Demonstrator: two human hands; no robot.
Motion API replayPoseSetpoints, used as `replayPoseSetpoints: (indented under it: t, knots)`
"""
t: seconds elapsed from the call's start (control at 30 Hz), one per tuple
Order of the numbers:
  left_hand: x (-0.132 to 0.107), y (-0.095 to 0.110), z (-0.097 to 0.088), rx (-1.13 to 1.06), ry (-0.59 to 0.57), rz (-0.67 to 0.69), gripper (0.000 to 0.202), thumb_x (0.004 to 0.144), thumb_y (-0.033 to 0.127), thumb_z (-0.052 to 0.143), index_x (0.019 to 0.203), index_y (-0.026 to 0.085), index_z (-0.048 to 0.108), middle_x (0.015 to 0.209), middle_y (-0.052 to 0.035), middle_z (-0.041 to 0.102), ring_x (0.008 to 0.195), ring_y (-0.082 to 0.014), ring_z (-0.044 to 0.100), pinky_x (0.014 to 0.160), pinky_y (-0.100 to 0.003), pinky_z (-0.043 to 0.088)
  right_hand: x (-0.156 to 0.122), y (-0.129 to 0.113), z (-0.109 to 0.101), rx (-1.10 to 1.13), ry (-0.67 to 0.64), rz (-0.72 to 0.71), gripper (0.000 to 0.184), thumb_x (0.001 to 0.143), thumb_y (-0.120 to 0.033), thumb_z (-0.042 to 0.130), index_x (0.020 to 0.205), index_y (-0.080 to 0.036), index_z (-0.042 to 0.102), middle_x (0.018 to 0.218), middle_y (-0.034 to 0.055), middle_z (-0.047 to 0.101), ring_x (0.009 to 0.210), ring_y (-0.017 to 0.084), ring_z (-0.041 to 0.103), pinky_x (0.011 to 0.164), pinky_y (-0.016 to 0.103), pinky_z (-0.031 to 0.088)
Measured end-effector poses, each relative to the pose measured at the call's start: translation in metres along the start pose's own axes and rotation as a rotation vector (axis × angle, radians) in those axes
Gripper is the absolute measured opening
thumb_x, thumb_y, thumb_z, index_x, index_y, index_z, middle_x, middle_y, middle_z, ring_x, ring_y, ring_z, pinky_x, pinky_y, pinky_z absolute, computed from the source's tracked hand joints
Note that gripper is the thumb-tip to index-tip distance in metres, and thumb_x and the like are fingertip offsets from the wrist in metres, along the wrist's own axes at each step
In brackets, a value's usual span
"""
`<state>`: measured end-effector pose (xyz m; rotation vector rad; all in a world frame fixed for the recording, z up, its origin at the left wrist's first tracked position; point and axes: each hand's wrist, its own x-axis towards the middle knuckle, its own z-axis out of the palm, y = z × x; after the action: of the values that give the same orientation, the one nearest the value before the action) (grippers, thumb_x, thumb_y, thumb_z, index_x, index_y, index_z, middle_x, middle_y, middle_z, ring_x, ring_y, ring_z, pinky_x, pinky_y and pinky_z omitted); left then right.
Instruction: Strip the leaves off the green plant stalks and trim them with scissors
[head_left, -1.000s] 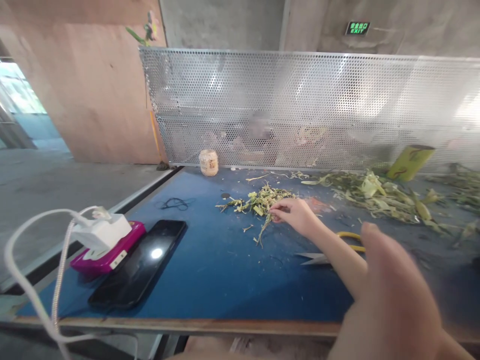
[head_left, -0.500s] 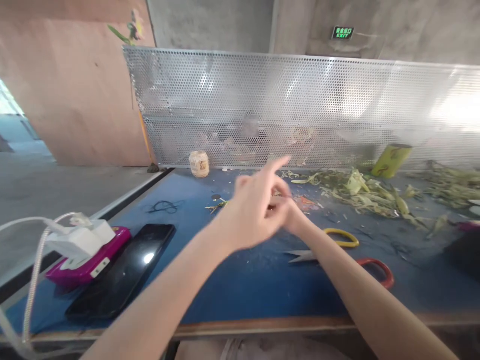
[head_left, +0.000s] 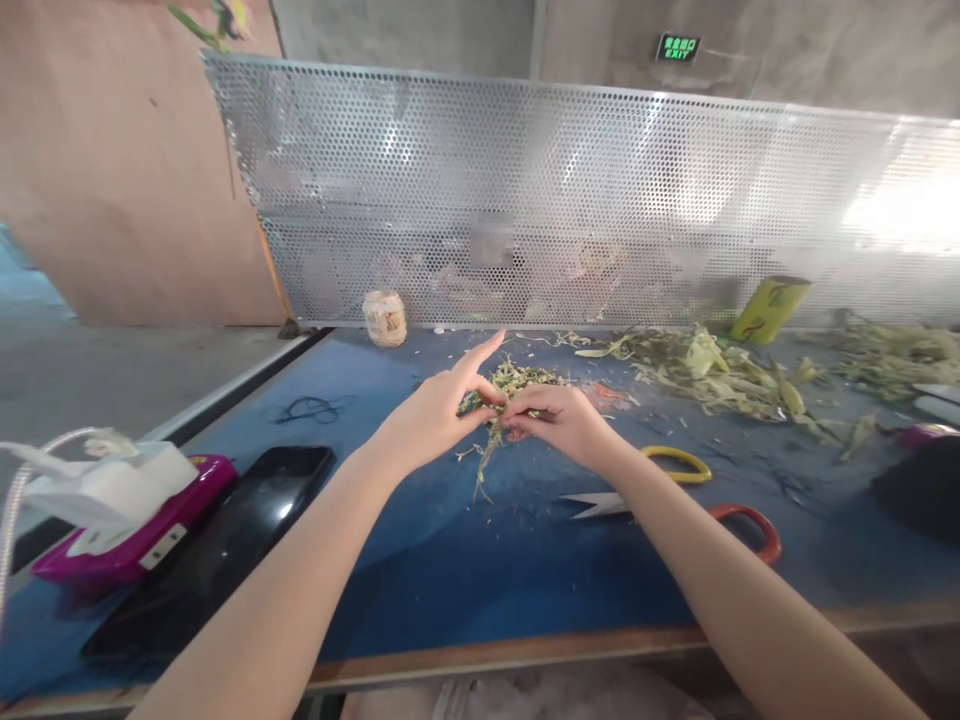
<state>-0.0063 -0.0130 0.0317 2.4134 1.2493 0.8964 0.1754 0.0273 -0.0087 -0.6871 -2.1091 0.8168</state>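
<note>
My left hand is over the middle of the table, one finger stretched forward while the thumb and another finger pinch a thin, greenish dried plant sprig. Meeting it fingertip to fingertip, my right hand is closed in a pinch on the same plant bits. A strand of the sprig hangs below the fingertips. Just behind both hands lies a small heap of shredded green plant pieces, partly covered by the fingers. Scissors with one yellow and one red handle lie under my right forearm, which hides part of them.
At left are a black phone and a purple power strip with white plugs. A jar stands by the perforated metal screen. Dried leaves and a yellow-green can are at the right back, with a thin black cord at left.
My hands, overlapped and blurred before, have come apart into two pinches meeting at the sprig. The heap behind them now shows. The view has shifted slightly.
</note>
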Motion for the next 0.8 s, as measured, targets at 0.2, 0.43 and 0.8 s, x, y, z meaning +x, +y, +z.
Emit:
replayPoseSetpoints:
  t: [0.2,0.43,0.8]
  knots:
    - [0.000,-0.002,0.002,0.102,0.000,0.005,0.067,0.079,0.021,0.046,0.135,0.030,0.010,0.086,-0.0003,0.067,0.080,-0.0162,0.061,0.072,-0.027,0.044,0.002,-0.001,0.003,0.202,0.071,0.134,0.014,0.068,-0.030,0.061,0.072,-0.016,0.064,0.070,0.0014,0.062,0.062,0.011,0.062,0.064,0.026,0.055]
    - [-0.002,-0.003,0.006,0.091,0.145,0.043,0.073,0.077,0.017,0.049,0.135,0.031,0.007,0.080,0.0029,0.065,0.075,-0.0121,0.059,0.072,-0.024,0.044,0.006,0.003,0.004,0.487,0.251,0.286,0.025,0.058,-0.033,0.069,0.073,-0.014,0.065,0.060,-0.0005,0.061,0.053,0.011,0.061,0.061,0.030,0.057]
    - [0.001,-0.012,0.026,-0.122,0.183,0.082,0.080,0.071,0.028,0.059,0.135,0.022,0.010,0.098,-0.0059,0.059,0.086,-0.0157,0.056,0.071,-0.027,0.046,0.007,0.007,0.004,0.634,0.186,0.315,0.018,0.060,-0.028,0.070,0.069,-0.015,0.063,0.062,-0.0005,0.062,0.059,0.010,0.060,0.060,0.026,0.056]
